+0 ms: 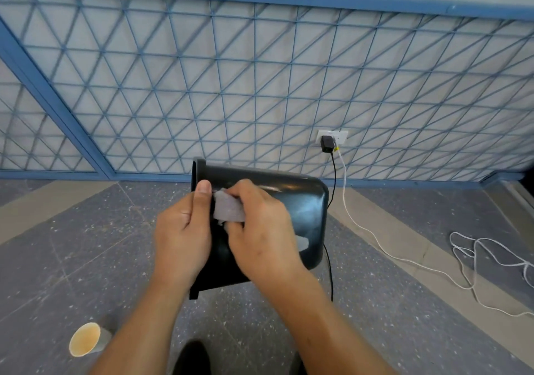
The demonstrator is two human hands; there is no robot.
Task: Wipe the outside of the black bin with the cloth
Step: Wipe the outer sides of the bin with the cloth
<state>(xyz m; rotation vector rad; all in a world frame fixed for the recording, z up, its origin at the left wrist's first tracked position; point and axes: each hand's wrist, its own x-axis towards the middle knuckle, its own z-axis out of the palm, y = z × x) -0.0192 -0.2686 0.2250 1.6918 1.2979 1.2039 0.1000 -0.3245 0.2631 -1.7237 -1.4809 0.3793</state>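
The black bin is held on its side above the floor, its open mouth to the left and its rounded base to the right. My left hand grips the bin at the rim, thumb lying over the outside wall. My right hand holds a crumpled pale grey cloth and presses it against the bin's side, close to the left thumb. Pale smears show on the wall near the base.
A paper cup lies on the speckled floor at lower left. A black charger sits in a wall socket behind the bin, with a black cable and a white cable trailing across the floor at right. Blue metal mesh leans on the wall.
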